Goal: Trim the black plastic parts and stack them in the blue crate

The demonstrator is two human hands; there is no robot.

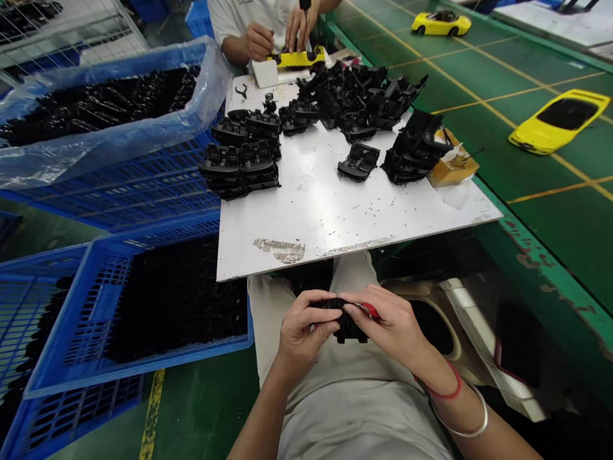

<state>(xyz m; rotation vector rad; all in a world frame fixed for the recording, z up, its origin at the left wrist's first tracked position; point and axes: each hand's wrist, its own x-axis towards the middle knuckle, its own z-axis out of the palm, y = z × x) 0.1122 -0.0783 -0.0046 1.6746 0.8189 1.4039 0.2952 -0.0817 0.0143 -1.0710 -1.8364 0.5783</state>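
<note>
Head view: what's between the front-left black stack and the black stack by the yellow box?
One black part lies between them on the white board, head view.

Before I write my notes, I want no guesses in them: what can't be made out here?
All in the head view:
- Black part: its upper portion is hidden by the left hand and right hand.
- Red object: mostly covered by the right hand, so its full shape is unclear.
- Co-worker: head cut off by the top edge.
- Black pieces in the nearest blue crate: too dark to count.
</note>
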